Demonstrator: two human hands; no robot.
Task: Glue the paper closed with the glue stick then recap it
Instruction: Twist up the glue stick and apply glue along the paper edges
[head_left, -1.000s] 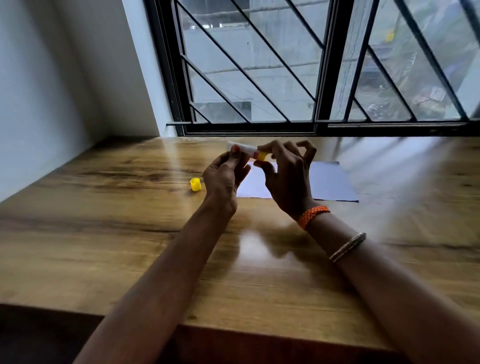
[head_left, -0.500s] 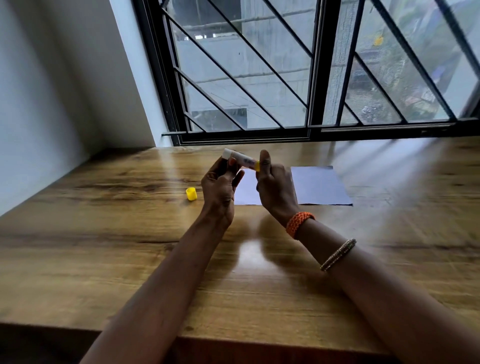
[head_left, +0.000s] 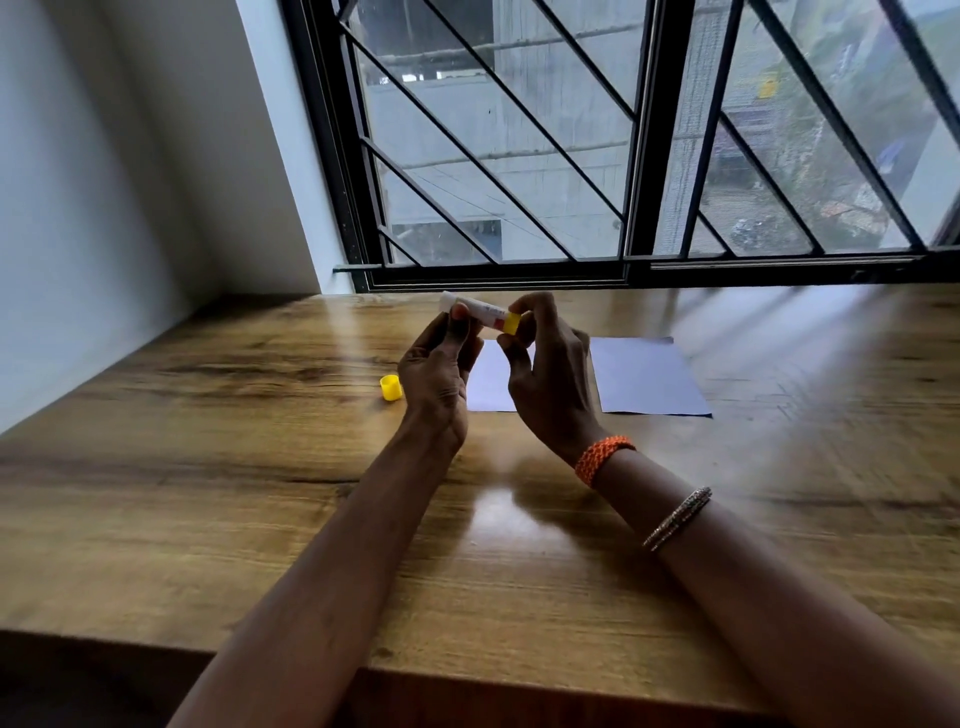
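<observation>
A white glue stick (head_left: 480, 310) with a yellow base knob is held level above the wooden table (head_left: 208, 493). My left hand (head_left: 434, 384) pinches its white end between thumb and fingers. My right hand (head_left: 550, 384) pinches the yellow knob end with its fingertips. The yellow cap (head_left: 391, 387) lies off the stick on the table, just left of my left hand. A pale blue sheet of paper (head_left: 649, 379) lies flat behind my hands, partly hidden by them.
A barred window (head_left: 623, 156) runs along the table's far edge. A white wall (head_left: 78, 208) closes off the left side. The table's near edge (head_left: 519, 675) sits close under my forearms.
The view has shifted a little. My right fingers have changed their hold on the yellow knob end, and both hands stay on the glue stick. The cap and paper have not moved.
</observation>
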